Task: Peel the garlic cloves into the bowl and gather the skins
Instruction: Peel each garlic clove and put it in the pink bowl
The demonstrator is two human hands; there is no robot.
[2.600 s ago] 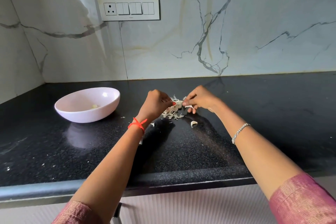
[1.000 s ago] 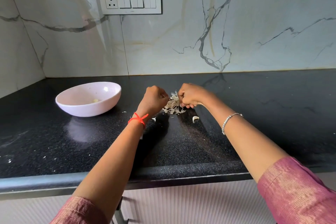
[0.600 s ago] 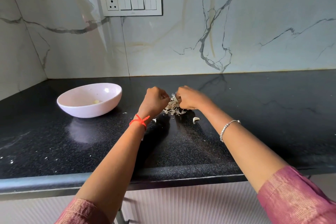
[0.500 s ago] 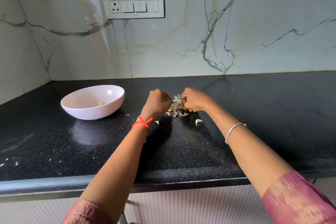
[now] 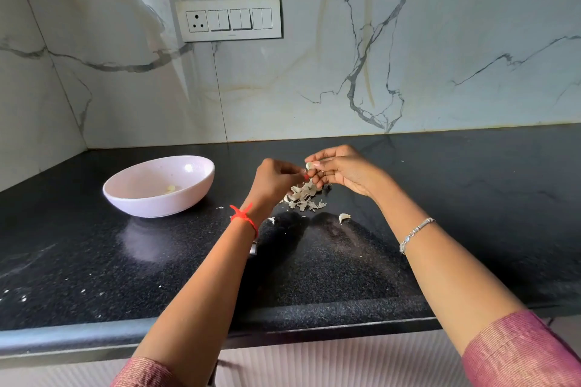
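My right hand (image 5: 344, 171) pinches garlic clove (image 5: 309, 165) | my left hand (image 5: 275, 181) pinches its end | judged light, firm, slick; hold by ends.

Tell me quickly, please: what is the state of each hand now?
Left hand: fingers curled, pinching at the garlic clove.
Right hand: holding the same garlic clove in its fingers.

1 bowl (image 5: 201, 185); 1 clove in bowl (image 5: 170, 188); 1 held clove (image 5: 309, 165); 1 loose clove (image 5: 344, 218); 1 skin pile (image 5: 303, 198); 2 hands: left hand (image 5: 273, 181), right hand (image 5: 342, 171).
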